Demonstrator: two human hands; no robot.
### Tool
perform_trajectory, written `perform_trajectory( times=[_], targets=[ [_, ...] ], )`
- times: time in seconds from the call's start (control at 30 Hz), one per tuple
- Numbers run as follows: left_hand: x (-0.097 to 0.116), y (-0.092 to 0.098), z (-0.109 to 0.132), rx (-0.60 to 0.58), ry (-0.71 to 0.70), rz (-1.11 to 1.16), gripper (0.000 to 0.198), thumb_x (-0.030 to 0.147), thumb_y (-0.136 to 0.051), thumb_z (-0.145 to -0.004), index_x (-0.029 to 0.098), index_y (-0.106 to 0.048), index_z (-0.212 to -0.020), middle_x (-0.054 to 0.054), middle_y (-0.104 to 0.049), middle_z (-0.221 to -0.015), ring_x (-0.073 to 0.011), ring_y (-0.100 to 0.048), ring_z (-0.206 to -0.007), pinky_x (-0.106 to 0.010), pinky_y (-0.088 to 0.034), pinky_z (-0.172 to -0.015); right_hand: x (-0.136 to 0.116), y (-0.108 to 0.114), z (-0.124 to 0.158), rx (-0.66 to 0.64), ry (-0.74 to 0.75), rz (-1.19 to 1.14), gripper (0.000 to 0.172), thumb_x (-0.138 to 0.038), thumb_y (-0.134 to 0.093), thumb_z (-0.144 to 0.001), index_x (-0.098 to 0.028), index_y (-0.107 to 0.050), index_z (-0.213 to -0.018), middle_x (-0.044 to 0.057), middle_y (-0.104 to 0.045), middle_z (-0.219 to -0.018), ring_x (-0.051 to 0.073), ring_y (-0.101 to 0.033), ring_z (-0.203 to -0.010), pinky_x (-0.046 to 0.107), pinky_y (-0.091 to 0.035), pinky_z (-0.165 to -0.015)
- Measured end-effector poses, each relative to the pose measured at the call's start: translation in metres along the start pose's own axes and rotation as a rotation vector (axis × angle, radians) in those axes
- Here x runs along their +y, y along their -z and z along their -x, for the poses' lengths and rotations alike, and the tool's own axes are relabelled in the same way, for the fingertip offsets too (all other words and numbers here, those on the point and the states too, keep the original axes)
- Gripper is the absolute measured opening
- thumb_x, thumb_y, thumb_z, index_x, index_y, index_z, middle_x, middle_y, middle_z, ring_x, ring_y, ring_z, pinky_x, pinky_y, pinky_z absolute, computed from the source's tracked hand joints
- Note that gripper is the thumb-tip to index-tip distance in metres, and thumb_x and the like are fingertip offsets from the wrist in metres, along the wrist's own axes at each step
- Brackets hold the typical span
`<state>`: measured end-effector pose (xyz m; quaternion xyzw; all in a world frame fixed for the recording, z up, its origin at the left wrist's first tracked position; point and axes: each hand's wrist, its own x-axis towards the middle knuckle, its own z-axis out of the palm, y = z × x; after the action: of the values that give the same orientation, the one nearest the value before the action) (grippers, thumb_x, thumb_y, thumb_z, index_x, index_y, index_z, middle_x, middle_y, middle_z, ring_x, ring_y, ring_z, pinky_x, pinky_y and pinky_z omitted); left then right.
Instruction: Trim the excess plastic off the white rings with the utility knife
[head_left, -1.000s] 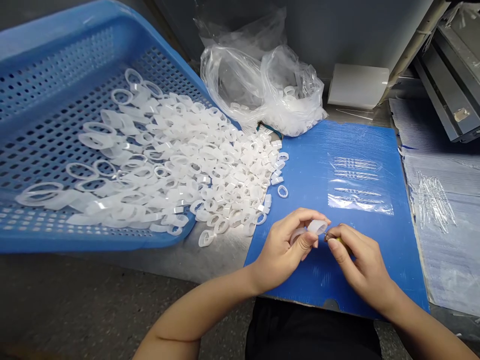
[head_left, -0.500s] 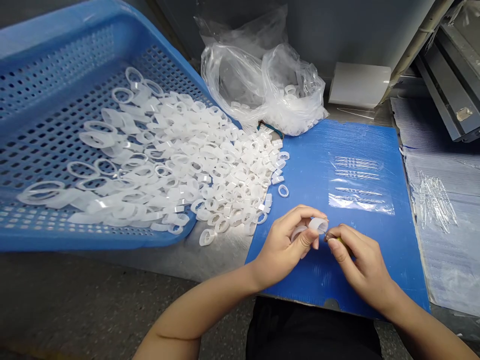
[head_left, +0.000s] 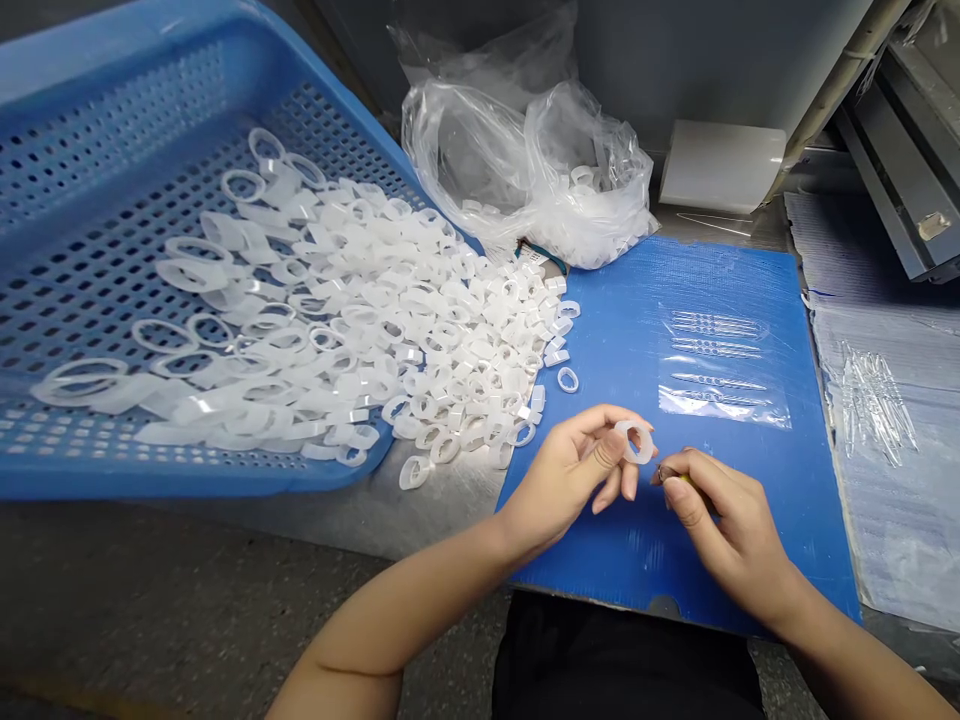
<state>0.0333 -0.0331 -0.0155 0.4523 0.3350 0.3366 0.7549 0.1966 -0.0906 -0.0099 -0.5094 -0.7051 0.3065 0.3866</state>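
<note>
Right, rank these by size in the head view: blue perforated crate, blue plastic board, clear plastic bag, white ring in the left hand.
Largest: blue perforated crate.
Next: blue plastic board, then clear plastic bag; the board looks bigger but sits nearer the camera, so that order is unsure.
Smallest: white ring, in the left hand.

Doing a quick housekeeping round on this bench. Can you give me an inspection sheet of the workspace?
surface: blue corrugated plastic board on a grey metal bench.
job's things: translucent white ring; small yellow-handled tool, mostly hidden; heap of similar rings spilling from a blue perforated plastic tray.
clutter: crumpled clear plastic bag holding more rings; clear sleeve of slender clear pieces on the board.
grippers: left hand pinches the ring; right hand pinches the tool.
cables: thin teal cord beside the bag.
surroundings: white block; grey metal rails.
</note>
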Motion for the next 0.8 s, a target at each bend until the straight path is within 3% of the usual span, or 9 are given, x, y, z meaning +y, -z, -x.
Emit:
perform_trajectory(
  times=[0.2, 0.4, 0.63, 0.8],
  targets=[
    [0.0, 0.0, -0.002, -0.014, 0.033, 0.091, 0.039, 0.05, -0.061, -0.085, 0.013, -0.062, -0.096, -0.002, -0.061, -0.07, -0.0029, -0.041, -0.041, -0.016, -0.026, -0.036, 0.0, 0.0, -0.001, -0.009, -0.007, -0.002, 0.019, -0.018, -0.042, -0.097, -0.021, -0.053, -0.082, -0.002, -0.053, -0.065, 0.012, -0.05, -0.054, 0.022, -0.04, -0.053],
    [0.0, -0.001, 0.005, 0.013, -0.053, -0.105, 0.041, 0.051, -0.059, -0.086, 0.015, -0.061, -0.106, 0.002, -0.056, -0.064, -0.0043, -0.041, -0.044, -0.017, -0.034, -0.041, 0.0, -0.001, -0.001, -0.016, -0.014, 0.016, 0.02, -0.019, -0.041, -0.097, -0.021, -0.054, -0.082, -0.002, -0.056, -0.066, 0.012, -0.052, -0.055, 0.022, -0.041, -0.054],
    [-0.003, -0.001, 0.01, 0.035, -0.295, -0.311, 0.029, 0.042, -0.055, -0.091, 0.018, -0.064, -0.104, -0.006, -0.058, -0.098, -0.0074, -0.055, -0.062, -0.017, -0.043, -0.049, 0.0, -0.001, 0.0, -0.011, -0.016, 0.019, 0.021, -0.019, -0.041, -0.098, -0.021, -0.055, -0.083, -0.001, -0.058, -0.068, 0.012, -0.054, -0.057, 0.022, -0.043, -0.056],
    [-0.006, 0.003, 0.011, 0.029, -0.483, -0.51, 0.026, 0.037, -0.051, -0.094, 0.019, -0.062, -0.11, -0.007, -0.06, -0.1, -0.0121, -0.059, -0.076, -0.022, -0.049, -0.064, 0.0, -0.001, -0.001, -0.011, 0.004, 0.028, 0.02, -0.018, -0.042, -0.098, -0.021, -0.056, -0.084, 0.0, -0.061, -0.071, 0.012, -0.056, -0.059, 0.022, -0.042, -0.057]
  ],
)
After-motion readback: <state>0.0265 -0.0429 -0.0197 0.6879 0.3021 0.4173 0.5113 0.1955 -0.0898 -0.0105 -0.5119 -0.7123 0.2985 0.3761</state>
